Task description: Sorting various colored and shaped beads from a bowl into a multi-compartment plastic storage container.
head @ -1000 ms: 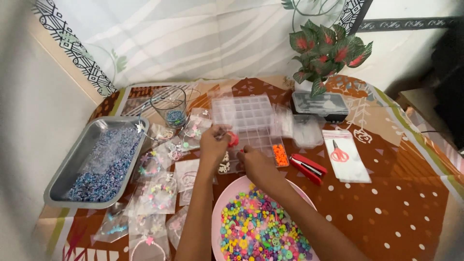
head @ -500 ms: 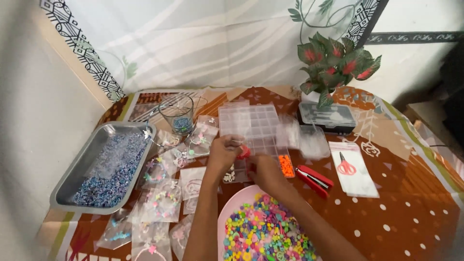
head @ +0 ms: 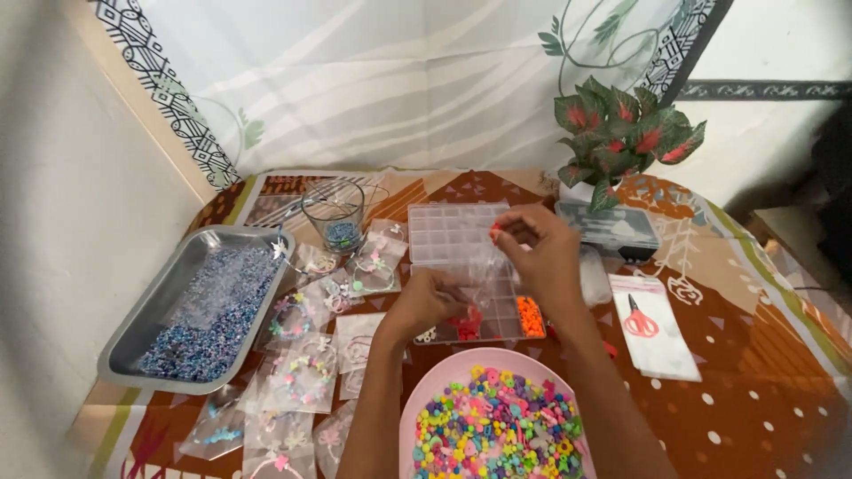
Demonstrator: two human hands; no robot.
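Patterned brown tablecloth under white curtain, potted plant at far edge, left hand pinched on clear bead organizer, right hand pinching a small clear bag.

A single head-worn camera looks steeply down and forward over the worktop from close above. The person's forearms enter from the bottom edge; the curtained wall fills the upper frame.
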